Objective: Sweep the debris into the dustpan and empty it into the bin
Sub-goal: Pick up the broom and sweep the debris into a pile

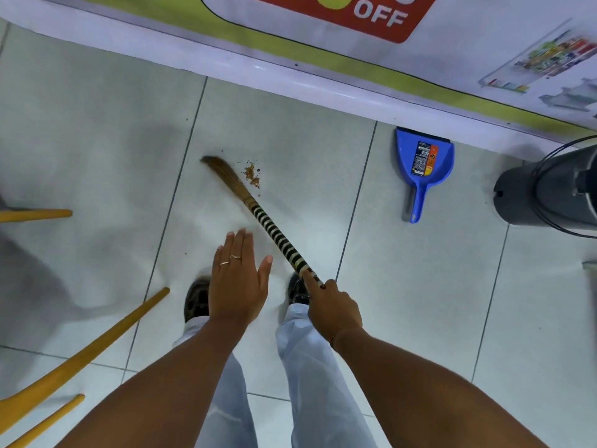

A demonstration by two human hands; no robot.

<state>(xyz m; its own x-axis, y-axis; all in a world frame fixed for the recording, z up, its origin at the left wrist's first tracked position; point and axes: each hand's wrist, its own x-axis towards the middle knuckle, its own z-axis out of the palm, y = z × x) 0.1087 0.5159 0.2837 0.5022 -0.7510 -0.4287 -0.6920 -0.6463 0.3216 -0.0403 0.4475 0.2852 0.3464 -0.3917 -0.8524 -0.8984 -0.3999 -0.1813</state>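
A small pile of brown debris (252, 176) lies on the white tiled floor. A grass broom (258, 215) with a black-and-cream striped handle slants across the floor, its bristle tip just left of the debris. My right hand (332, 307) is shut on the handle's near end, index finger stretched along it. My left hand (237, 279) hovers flat and open with nothing in it, left of the handle. A blue dustpan (424, 163) lies on the floor to the right, its mouth towards the wall. A dark grey bin (546, 192) stands at the right edge.
A wall banner (323, 56) with "OFF" printed on it runs along the far side. Yellow wooden furniture legs (87, 350) jut in at the left. My two feet (197, 299) stand just below the hands. A few stray crumbs (186, 119) dot the tiles.
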